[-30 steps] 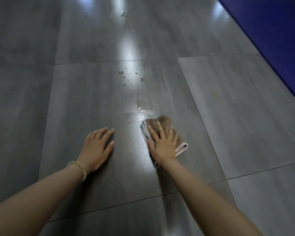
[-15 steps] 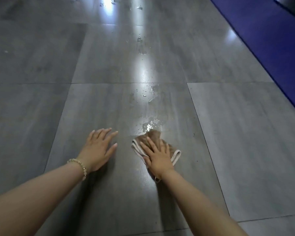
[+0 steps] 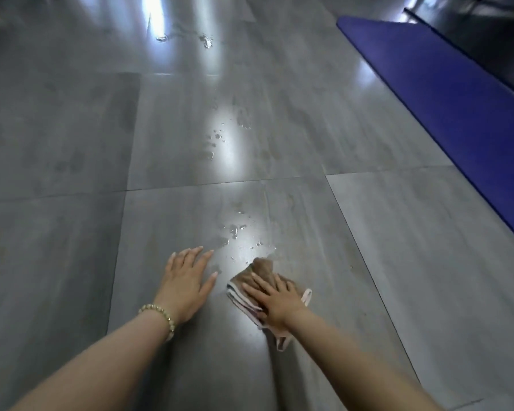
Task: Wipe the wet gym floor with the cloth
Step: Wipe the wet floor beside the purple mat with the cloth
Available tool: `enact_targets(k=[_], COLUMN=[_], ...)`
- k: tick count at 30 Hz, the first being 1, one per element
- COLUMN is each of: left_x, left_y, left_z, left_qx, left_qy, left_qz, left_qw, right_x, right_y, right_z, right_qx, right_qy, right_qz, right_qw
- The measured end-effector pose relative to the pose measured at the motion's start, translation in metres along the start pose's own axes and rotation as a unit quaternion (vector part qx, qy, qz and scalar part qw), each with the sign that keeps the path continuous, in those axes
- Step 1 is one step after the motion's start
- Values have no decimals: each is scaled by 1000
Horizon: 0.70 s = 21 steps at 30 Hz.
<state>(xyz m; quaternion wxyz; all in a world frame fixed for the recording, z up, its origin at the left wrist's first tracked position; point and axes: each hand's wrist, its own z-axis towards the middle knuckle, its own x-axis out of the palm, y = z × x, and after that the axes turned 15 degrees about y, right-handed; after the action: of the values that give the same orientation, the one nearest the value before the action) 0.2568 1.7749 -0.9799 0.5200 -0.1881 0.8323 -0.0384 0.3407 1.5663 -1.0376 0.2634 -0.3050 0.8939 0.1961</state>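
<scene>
The cloth (image 3: pixel 261 269) is pressed flat to the floor (image 3: pixel 398 262) by the right hand (image 3: pixel 279 301), fingers straight and spread over it, at the near edge of the puddle (image 3: pixel 241 232). The left hand (image 3: pixel 187 283) is laid flat, fingers spread, just left of the puddle's near edge; a bracelet (image 3: pixel 161 314) is worn at its wrist. A mat (image 3: pixel 445 93) is seen well right of the puddle.

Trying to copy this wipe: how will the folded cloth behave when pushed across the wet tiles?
The cloth looks soft and floppy, its folded layers and loose loop showing beside the right hand, so it probably bunches unless pressed flat. On the glossy floor it likely glides easily. Soaking up the droplets ahead, it may grow heavier.
</scene>
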Motion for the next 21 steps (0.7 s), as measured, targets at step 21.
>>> enact_targets(k=[21], left_x=[26], left_y=[-20], left_z=[59], left_qx=[22], left_qy=[5], left_qz=[-72], left_qw=[997], right_x=[-19], right_y=[-126], right_z=[15], right_qx=[255], right_qy=[-164], right_qz=[213], right_qw=[929])
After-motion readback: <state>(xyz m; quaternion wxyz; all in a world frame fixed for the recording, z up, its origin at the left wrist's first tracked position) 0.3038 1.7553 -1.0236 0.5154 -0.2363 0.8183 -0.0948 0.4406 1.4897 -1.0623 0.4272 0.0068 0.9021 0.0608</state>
